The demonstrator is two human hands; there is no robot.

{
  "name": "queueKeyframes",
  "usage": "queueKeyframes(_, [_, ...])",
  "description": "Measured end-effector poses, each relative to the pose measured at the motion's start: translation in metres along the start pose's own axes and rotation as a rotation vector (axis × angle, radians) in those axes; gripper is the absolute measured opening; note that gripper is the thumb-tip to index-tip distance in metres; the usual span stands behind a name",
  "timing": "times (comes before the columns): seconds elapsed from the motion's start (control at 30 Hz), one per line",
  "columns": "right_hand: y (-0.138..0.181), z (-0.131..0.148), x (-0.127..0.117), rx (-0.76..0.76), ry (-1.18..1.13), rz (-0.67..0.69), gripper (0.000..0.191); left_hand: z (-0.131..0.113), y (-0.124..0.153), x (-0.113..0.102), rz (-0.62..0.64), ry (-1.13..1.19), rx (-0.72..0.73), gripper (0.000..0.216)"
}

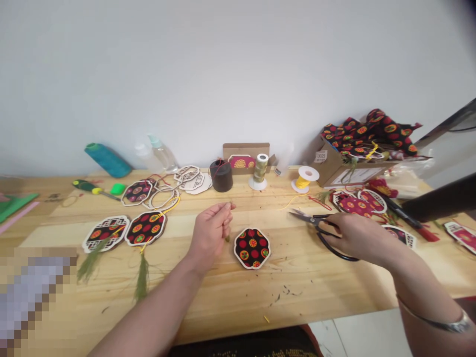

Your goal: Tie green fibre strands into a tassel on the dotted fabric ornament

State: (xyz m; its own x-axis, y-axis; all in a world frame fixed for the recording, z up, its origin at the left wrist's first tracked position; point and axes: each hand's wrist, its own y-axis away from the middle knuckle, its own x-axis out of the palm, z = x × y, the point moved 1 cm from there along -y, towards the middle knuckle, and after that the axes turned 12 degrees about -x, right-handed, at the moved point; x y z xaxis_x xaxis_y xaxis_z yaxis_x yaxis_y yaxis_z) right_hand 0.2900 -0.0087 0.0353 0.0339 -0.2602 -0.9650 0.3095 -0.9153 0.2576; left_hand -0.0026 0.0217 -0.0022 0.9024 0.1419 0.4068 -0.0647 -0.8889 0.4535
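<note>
My left hand (211, 232) hovers over the wooden table (230, 292) with its fingers pinched on a small greenish piece, too small to name. Just right of it lies a black fabric ornament (252, 247) with red and yellow dots. My right hand (357, 237) is closed on the handles of black scissors (316, 223), whose blades point left toward the ornament. A metal bangle (442, 323) circles my right wrist.
Finished ornaments with green tassels (126, 233) lie at left, beside a screwdriver (91, 187) and teal thread cone (107, 159). A dark spool (221, 175), ribbon roll (260, 171) and yellow cord spool (305, 179) stand at the back. A cardboard box of fabric (357, 148) sits right.
</note>
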Motion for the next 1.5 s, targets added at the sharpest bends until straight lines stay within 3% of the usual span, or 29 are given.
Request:
queueKeyframes(0.17, [-0.002, -0.012, 0.008, -0.004, -0.042, -0.001, 0.026, 0.002, 0.003, 0.002, 0.029, -0.061, -0.042, 0.026])
queueKeyframes(0.27, [-0.014, 0.013, -0.006, -0.07, -0.057, -0.242, 0.027, 0.002, 0.006, 0.005, 0.067, -0.095, -0.065, 0.026])
queueKeyframes(0.3, [-0.022, 0.026, -0.012, -0.151, -0.145, -0.342, 0.029, 0.003, 0.007, 0.006, 0.08, -0.102, -0.072, 0.027])
queueKeyframes(0.37, [-0.041, 0.054, -0.021, -0.288, -0.485, -0.415, 0.035, 0.004, 0.009, 0.007, 0.106, -0.112, -0.08, 0.028])
queueKeyframes(0.47, [-0.071, 0.091, -0.019, -0.369, -1.015, -0.298, 0.046, 0.006, 0.01, 0.008, 0.138, -0.119, -0.077, 0.028])
queueKeyframes(0.57, [-0.088, 0.109, -0.006, -0.368, -1.274, -0.246, 0.051, 0.008, 0.009, 0.008, 0.176, -0.126, -0.067, 0.026])
queueKeyframes(0.7, [-0.091, 0.112, 0.01, -0.325, -1.491, -0.236, 0.04, 0.01, 0.01, 0.008, 0.197, -0.158, -0.058, 0.023])
queueKeyframes(1.03, [-0.092, 0.115, 0.012, -0.313, -1.503, -0.417, 0.013, 0.012, 0.01, 0.008, 0.19, -0.169, -0.093, 0.022])
queueKeyframes(1.3, [-0.087, 0.119, 0.006, -0.287, -1.239, -0.508, 0.013, 0.007, 0.009, 0.009, 0.262, -0.005, -0.226, 0.033])
queueKeyframes(1.5, [-0.089, 0.118, 0.006, -0.275, -1.192, -0.51, 0.014, 0.006, 0.008, 0.008, 0.233, 0.025, -0.262, 0.024])
